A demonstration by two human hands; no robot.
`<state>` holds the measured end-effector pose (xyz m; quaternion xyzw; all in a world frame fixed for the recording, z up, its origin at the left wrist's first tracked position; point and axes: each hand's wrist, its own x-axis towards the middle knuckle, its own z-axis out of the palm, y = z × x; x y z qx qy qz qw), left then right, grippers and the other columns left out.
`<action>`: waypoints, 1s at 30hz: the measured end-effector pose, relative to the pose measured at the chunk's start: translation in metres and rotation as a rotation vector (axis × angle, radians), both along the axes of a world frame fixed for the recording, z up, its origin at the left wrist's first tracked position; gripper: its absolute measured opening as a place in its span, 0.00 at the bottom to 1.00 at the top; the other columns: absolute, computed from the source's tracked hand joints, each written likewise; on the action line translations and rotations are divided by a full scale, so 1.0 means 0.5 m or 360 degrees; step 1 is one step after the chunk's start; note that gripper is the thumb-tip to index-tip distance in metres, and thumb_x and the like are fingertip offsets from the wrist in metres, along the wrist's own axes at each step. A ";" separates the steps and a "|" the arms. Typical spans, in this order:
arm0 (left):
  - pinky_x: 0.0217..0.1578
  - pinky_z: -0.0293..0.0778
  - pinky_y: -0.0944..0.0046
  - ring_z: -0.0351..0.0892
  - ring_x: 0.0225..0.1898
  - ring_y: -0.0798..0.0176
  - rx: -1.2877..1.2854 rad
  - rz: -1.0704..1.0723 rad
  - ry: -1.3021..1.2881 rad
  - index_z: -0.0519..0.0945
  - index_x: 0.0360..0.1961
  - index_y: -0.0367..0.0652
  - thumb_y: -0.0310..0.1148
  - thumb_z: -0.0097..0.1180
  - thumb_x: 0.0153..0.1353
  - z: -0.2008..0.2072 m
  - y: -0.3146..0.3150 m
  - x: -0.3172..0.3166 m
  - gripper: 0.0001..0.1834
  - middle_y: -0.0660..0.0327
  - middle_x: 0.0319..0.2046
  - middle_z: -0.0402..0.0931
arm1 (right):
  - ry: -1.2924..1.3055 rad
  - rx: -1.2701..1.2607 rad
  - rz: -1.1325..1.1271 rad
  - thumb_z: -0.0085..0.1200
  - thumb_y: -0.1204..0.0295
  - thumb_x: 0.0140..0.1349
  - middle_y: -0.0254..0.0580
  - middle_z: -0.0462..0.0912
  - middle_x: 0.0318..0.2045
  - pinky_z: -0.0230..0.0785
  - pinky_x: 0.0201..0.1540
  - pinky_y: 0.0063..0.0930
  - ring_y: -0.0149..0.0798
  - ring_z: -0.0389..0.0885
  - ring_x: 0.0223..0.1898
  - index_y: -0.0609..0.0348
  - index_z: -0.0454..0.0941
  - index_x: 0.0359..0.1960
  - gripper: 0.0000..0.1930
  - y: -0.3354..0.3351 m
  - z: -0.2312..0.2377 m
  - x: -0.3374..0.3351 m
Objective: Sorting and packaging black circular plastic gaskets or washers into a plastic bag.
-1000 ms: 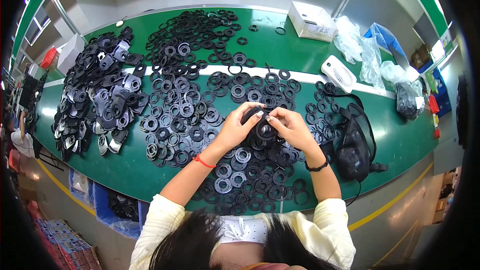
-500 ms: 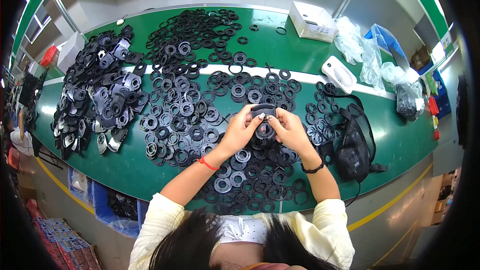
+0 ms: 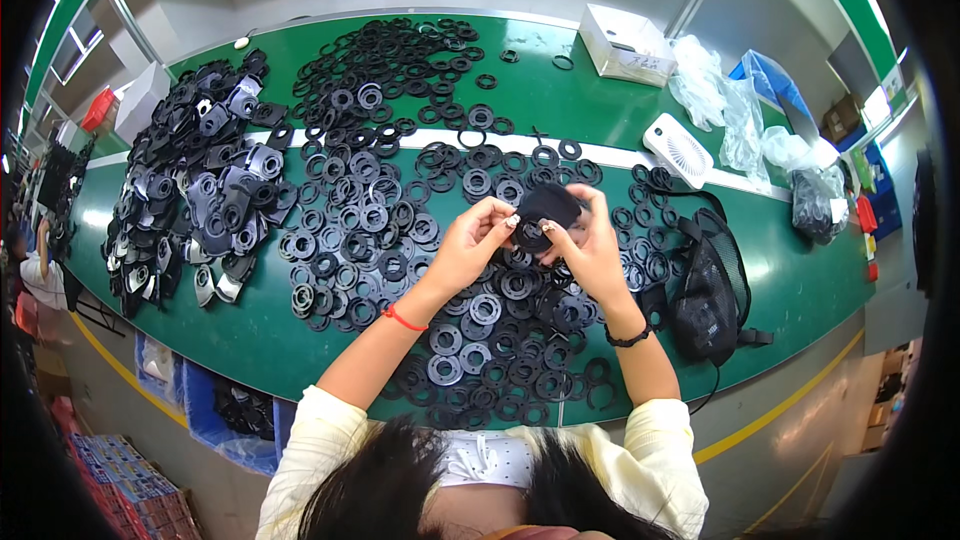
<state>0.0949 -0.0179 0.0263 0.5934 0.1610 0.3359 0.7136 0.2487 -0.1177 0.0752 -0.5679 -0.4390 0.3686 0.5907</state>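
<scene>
downward head-height fisheye view

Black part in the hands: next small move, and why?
Probably bring the left hand further onto the black part to steady it: the right hand grips its right side, while the left's fingertips are only by its left edge, above loose rings.

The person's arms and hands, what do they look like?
Pale yellow sleeves end near the elbows. The left hand has a thin red bracelet at its wrist; the right hand has a thicker, dark bracelet. The thumbnails have pale, shiny bits too small to make out.
</scene>
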 end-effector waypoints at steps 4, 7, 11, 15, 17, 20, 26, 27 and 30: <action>0.28 0.68 0.70 0.70 0.27 0.74 0.0468 0.0096 0.0345 0.76 0.37 0.36 0.30 0.53 0.63 0.021 -0.013 -0.003 0.08 0.63 0.26 0.73 | -0.0739 0.0097 -0.0011 0.60 0.76 0.55 0.43 0.79 0.38 0.72 0.35 0.23 0.31 0.80 0.33 0.61 0.70 0.54 0.24 -0.002 0.010 0.019; 0.27 0.68 0.66 0.72 0.25 0.64 0.0798 0.0346 0.0394 0.76 0.36 0.35 0.29 0.52 0.62 0.013 -0.021 0.004 0.07 0.58 0.25 0.73 | -0.1120 -0.0052 0.0014 0.60 0.73 0.55 0.45 0.79 0.30 0.68 0.32 0.31 0.43 0.78 0.29 0.62 0.79 0.35 0.08 -0.002 -0.013 0.025; 0.28 0.69 0.60 0.74 0.27 0.51 0.0965 0.0356 0.0457 0.75 0.35 0.35 0.29 0.50 0.62 0.019 -0.023 -0.001 0.07 0.52 0.27 0.74 | -0.1057 -0.0074 0.0117 0.57 0.72 0.57 0.48 0.77 0.24 0.66 0.30 0.34 0.47 0.76 0.27 0.65 0.75 0.28 0.08 0.003 -0.019 0.012; 0.30 0.69 0.53 0.74 0.30 0.43 0.1063 0.0389 0.0505 0.74 0.33 0.35 0.29 0.49 0.63 0.015 -0.027 0.000 0.07 0.49 0.28 0.73 | -0.1158 -0.0098 0.0137 0.53 0.74 0.60 0.48 0.73 0.21 0.62 0.26 0.30 0.42 0.71 0.22 0.67 0.72 0.28 0.07 0.000 -0.019 0.001; 0.30 0.70 0.58 0.75 0.30 0.47 0.1090 0.0393 0.0509 0.76 0.34 0.34 0.27 0.50 0.62 0.006 -0.027 -0.001 0.06 0.50 0.28 0.74 | -0.1193 -0.0069 0.0140 0.52 0.74 0.60 0.49 0.72 0.21 0.61 0.25 0.31 0.43 0.70 0.21 0.67 0.71 0.28 0.08 -0.001 -0.021 -0.005; 0.31 0.71 0.61 0.76 0.30 0.52 0.1050 0.0382 0.0457 0.78 0.33 0.35 0.28 0.51 0.62 0.007 -0.023 -0.004 0.07 0.52 0.28 0.76 | -0.1155 -0.0144 0.0082 0.51 0.73 0.61 0.48 0.72 0.20 0.61 0.25 0.30 0.42 0.70 0.20 0.67 0.71 0.28 0.08 -0.005 -0.022 -0.005; 0.33 0.72 0.63 0.78 0.31 0.58 0.0987 0.0263 0.0328 0.79 0.36 0.38 0.31 0.54 0.60 0.004 0.000 -0.011 0.08 0.54 0.29 0.77 | -0.0995 -0.0247 0.0041 0.50 0.72 0.63 0.49 0.77 0.22 0.67 0.31 0.29 0.39 0.76 0.25 0.66 0.75 0.30 0.08 0.002 -0.016 -0.008; 0.32 0.73 0.64 0.79 0.30 0.60 0.0986 0.0210 0.0426 0.79 0.35 0.37 0.31 0.54 0.61 0.014 0.010 -0.019 0.08 0.55 0.28 0.78 | -0.1102 -0.0260 0.0003 0.48 0.71 0.65 0.47 0.78 0.24 0.68 0.31 0.28 0.38 0.76 0.26 0.65 0.76 0.32 0.09 0.004 -0.018 0.000; 0.31 0.74 0.69 0.79 0.28 0.70 0.0739 -0.0059 0.0611 0.80 0.34 0.35 0.36 0.58 0.59 0.028 0.069 -0.064 0.12 0.59 0.27 0.81 | -0.0671 -0.0240 0.0081 0.42 0.70 0.69 0.38 0.79 0.30 0.68 0.33 0.21 0.30 0.77 0.30 0.62 0.73 0.41 0.10 0.004 -0.007 0.012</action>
